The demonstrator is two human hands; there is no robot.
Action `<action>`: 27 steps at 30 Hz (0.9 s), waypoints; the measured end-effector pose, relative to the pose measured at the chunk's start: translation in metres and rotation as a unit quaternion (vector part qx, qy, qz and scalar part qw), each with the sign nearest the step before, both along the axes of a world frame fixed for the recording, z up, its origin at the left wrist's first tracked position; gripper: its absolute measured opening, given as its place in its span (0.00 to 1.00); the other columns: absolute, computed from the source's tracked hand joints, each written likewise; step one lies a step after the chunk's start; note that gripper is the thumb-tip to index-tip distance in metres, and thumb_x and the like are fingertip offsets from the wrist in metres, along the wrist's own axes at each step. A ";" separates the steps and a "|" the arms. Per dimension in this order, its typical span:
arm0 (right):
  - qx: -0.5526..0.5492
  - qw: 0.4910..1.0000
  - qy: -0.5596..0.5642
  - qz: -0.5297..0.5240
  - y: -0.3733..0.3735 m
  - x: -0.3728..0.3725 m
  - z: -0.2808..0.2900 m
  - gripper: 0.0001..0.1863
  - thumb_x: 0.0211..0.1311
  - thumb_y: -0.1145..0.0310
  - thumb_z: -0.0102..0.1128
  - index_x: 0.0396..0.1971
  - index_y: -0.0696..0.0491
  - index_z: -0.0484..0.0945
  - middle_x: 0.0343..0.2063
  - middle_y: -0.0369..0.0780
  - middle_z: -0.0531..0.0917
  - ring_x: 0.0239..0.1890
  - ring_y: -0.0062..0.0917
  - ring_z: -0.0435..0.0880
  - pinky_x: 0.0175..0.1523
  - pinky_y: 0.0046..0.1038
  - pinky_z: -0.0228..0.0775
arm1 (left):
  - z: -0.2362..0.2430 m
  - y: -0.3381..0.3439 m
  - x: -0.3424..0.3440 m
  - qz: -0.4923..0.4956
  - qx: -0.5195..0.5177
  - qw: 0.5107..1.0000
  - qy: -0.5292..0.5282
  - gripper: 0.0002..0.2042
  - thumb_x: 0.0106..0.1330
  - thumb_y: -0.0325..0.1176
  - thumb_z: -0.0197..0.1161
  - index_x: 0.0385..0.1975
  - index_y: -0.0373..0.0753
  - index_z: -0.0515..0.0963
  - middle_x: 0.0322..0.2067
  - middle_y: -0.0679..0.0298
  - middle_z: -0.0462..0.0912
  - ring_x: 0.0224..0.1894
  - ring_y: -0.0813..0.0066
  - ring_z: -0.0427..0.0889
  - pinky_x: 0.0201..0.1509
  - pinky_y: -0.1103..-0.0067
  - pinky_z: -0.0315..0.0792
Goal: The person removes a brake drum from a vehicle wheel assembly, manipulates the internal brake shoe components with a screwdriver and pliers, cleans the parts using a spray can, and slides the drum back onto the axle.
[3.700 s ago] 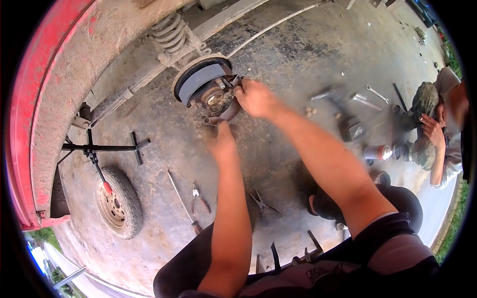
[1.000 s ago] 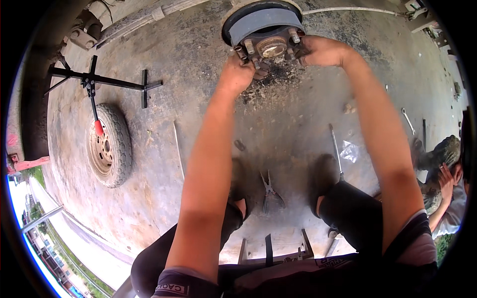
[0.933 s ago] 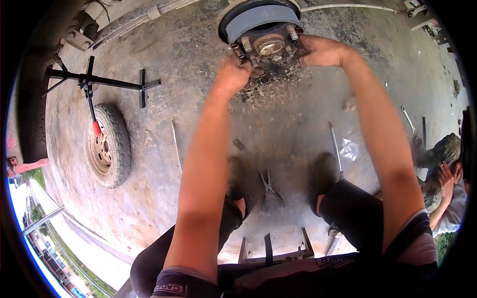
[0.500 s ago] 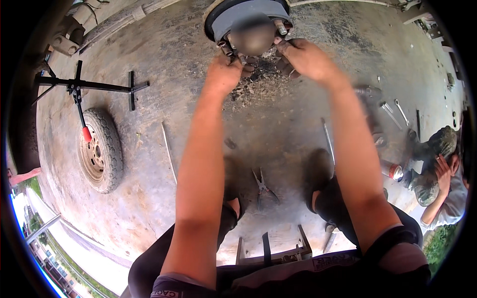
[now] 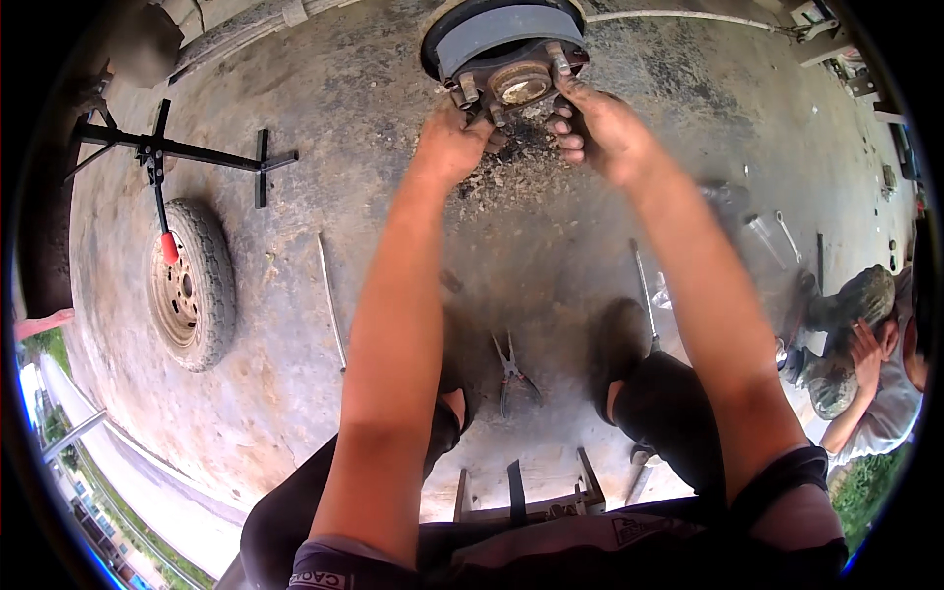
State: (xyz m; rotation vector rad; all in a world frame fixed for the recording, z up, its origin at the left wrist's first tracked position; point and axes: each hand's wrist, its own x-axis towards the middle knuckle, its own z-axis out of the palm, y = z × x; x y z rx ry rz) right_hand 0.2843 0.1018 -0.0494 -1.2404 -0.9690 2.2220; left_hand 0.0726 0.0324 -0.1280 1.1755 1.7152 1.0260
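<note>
A wheel hub (image 5: 521, 87) with studs sticking out sits at the top centre, in front of a curved grey brake shoe (image 5: 506, 34). My left hand (image 5: 454, 141) is closed at the hub's lower left edge, just under a stud, its fingertips partly hidden. On the other side, the thumb of my right hand (image 5: 608, 136) presses against the hub's right edge beside another stud (image 5: 558, 57). The other fingers of that hand curl below, near the hub's underside. Dark crumbly dirt (image 5: 516, 167) lies on the floor beneath.
Pliers (image 5: 510, 374) lie between my feet, with a long rod (image 5: 331, 300) to the left and another thin tool (image 5: 645, 293) to the right. A tyre (image 5: 197, 285) and a black cross-shaped stand (image 5: 202, 150) are at left. At far right are a wrench (image 5: 788, 236) and another person's hand (image 5: 868, 352).
The view has shifted slightly. My right hand has turned a little at the hub's edge, its curled fingers now showing more. My left hand stays at the hub's lower left.
</note>
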 end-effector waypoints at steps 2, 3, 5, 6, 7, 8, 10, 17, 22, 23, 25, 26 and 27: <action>0.027 0.999 -0.044 -0.017 -0.006 -0.003 0.003 0.26 0.69 0.42 0.64 0.29 0.52 0.73 0.24 0.33 0.77 0.22 0.16 0.69 0.25 0.21 0.62 | -0.014 0.002 -0.006 0.000 0.010 0.995 0.101 0.16 0.70 0.37 0.62 0.49 0.30 0.81 0.39 0.49 0.89 0.44 0.56 0.89 0.52 0.67 0.79; 0.038 0.998 -0.042 -0.021 -0.008 -0.006 0.004 0.26 0.70 0.42 0.63 0.31 0.53 0.75 0.25 0.34 0.78 0.22 0.16 0.70 0.25 0.21 0.63 | -0.021 0.002 -0.010 0.003 0.012 0.988 0.151 0.18 0.70 0.42 0.64 0.48 0.32 0.83 0.40 0.49 0.89 0.47 0.54 0.87 0.55 0.65 0.77; 0.060 0.997 -0.042 -0.033 -0.011 -0.008 0.002 0.26 0.71 0.43 0.61 0.34 0.55 0.78 0.26 0.34 0.79 0.22 0.16 0.71 0.24 0.21 0.65 | -0.013 -0.001 -0.012 -0.021 0.023 0.977 0.212 0.18 0.70 0.41 0.64 0.47 0.31 0.83 0.39 0.48 0.89 0.46 0.54 0.88 0.55 0.65 0.78; 0.073 0.996 -0.047 -0.028 -0.012 -0.008 0.001 0.25 0.72 0.44 0.61 0.36 0.55 0.79 0.26 0.33 0.79 0.21 0.15 0.70 0.24 0.21 0.64 | -0.010 -0.002 -0.012 -0.024 0.025 0.973 0.229 0.18 0.70 0.41 0.63 0.47 0.30 0.82 0.39 0.48 0.89 0.46 0.54 0.88 0.54 0.65 0.79; 0.082 0.996 -0.037 -0.018 -0.014 -0.011 -0.001 0.25 0.72 0.44 0.60 0.36 0.55 0.79 0.25 0.32 0.79 0.21 0.15 0.69 0.25 0.20 0.64 | -0.005 -0.004 -0.014 -0.022 0.023 0.971 0.238 0.18 0.71 0.41 0.63 0.46 0.29 0.82 0.38 0.47 0.88 0.45 0.54 0.88 0.53 0.65 0.79; 0.091 0.995 -0.031 -0.013 -0.014 -0.010 -0.005 0.24 0.73 0.44 0.60 0.36 0.54 0.80 0.25 0.32 0.78 0.21 0.15 0.68 0.25 0.20 0.63 | -0.002 -0.004 -0.012 -0.024 0.021 0.972 0.232 0.18 0.71 0.41 0.63 0.45 0.28 0.81 0.38 0.46 0.88 0.44 0.54 0.89 0.52 0.66 0.80; 0.066 0.998 -0.002 0.012 -0.020 -0.011 -0.022 0.16 0.75 0.52 0.59 0.40 0.51 0.76 0.28 0.32 0.76 0.25 0.17 0.70 0.33 0.23 0.68 | 0.001 -0.009 -0.004 -0.036 -0.003 0.985 0.169 0.19 0.71 0.40 0.63 0.48 0.26 0.79 0.36 0.46 0.89 0.40 0.56 0.90 0.48 0.68 0.82; 0.027 0.998 0.051 0.039 -0.126 -0.058 -0.111 0.12 0.72 0.66 0.63 0.48 0.56 0.80 0.36 0.34 0.84 0.35 0.19 0.79 0.42 0.24 0.74 | -0.007 -0.006 -0.005 -0.025 -0.004 0.999 0.038 0.14 0.72 0.34 0.61 0.47 0.27 0.78 0.35 0.52 0.89 0.38 0.62 0.91 0.42 0.71 0.84; 0.073 0.996 0.046 0.004 -0.030 -0.005 -0.010 0.15 0.75 0.54 0.59 0.45 0.50 0.76 0.35 0.35 0.80 0.29 0.18 0.73 0.45 0.31 0.77 | 0.001 -0.002 0.000 -0.044 0.074 0.995 0.054 0.18 0.70 0.33 0.64 0.50 0.24 0.74 0.31 0.54 0.89 0.33 0.66 0.91 0.37 0.74 0.85; 0.060 0.995 0.081 0.013 -0.019 0.002 0.000 0.15 0.75 0.52 0.59 0.45 0.49 0.76 0.35 0.35 0.81 0.28 0.17 0.73 0.46 0.32 0.78 | 0.007 0.000 0.001 -0.039 0.082 0.995 0.041 0.19 0.69 0.33 0.64 0.51 0.24 0.73 0.31 0.54 0.89 0.32 0.67 0.91 0.36 0.74 0.85; 0.037 0.992 0.118 0.022 -0.016 0.008 -0.014 0.12 0.70 0.58 0.67 0.43 0.49 0.79 0.35 0.34 0.82 0.31 0.18 0.76 0.45 0.32 0.79 | 0.019 -0.007 0.003 -0.016 0.022 0.999 -0.020 0.19 0.70 0.31 0.64 0.52 0.23 0.72 0.33 0.53 0.88 0.32 0.67 0.91 0.35 0.75 0.86; 0.047 0.994 0.102 -0.007 -0.017 0.008 -0.022 0.11 0.69 0.59 0.68 0.40 0.50 0.79 0.34 0.33 0.81 0.31 0.18 0.76 0.44 0.31 0.78 | 0.023 -0.011 0.003 -0.005 -0.015 0.999 -0.046 0.18 0.71 0.31 0.64 0.53 0.23 0.72 0.34 0.52 0.88 0.32 0.67 0.91 0.34 0.75 0.86; 0.057 0.994 0.086 -0.036 -0.016 0.010 -0.028 0.11 0.69 0.59 0.68 0.38 0.50 0.79 0.33 0.32 0.81 0.31 0.18 0.76 0.42 0.30 0.78 | 0.026 -0.010 0.006 0.001 -0.029 0.999 -0.022 0.16 0.70 0.32 0.63 0.49 0.25 0.76 0.35 0.52 0.89 0.32 0.67 0.91 0.36 0.74 0.85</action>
